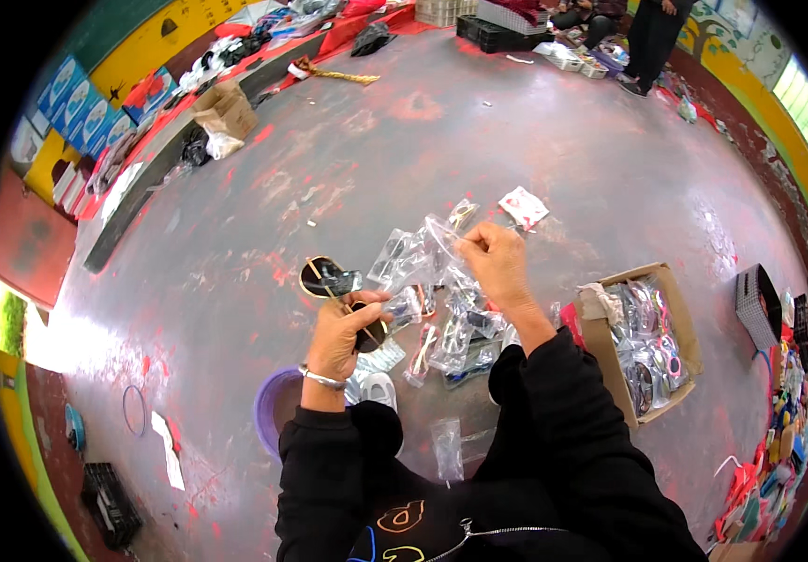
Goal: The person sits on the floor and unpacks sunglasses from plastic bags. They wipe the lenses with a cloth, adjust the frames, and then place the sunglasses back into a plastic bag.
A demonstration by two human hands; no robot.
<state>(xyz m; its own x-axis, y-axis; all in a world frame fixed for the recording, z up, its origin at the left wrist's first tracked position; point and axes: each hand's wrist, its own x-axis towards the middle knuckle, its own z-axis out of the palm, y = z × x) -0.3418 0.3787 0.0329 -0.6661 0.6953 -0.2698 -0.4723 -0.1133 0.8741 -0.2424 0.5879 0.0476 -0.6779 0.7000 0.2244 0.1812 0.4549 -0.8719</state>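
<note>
Dark-lensed sunglasses (pixel 318 279) with thin gold-coloured arms are gripped in my left hand (pixel 331 345), its fingers closed around one side. A silvery bracelet circles that wrist. Higher and to the right, my right hand (pixel 499 264) pinches the edge of a clear plastic bag (pixel 441 234), which hangs toward the left. Whether that bag holds anything I cannot tell. On the floor below both hands lies a loose heap of clear bags (pixel 455 342), several with glasses inside. A small clear bag (pixel 447 448) rests near my lap.
A cardboard box (pixel 600 365) full of bagged glasses stands right of my legs; a purple basin (pixel 267 417) is at the left. Beyond the heap lies a white-and-red packet (pixel 524 207). Farther off are a brown carton (pixel 226 110), a patterned basket (pixel 758 304) and a standing person (pixel 659 42).
</note>
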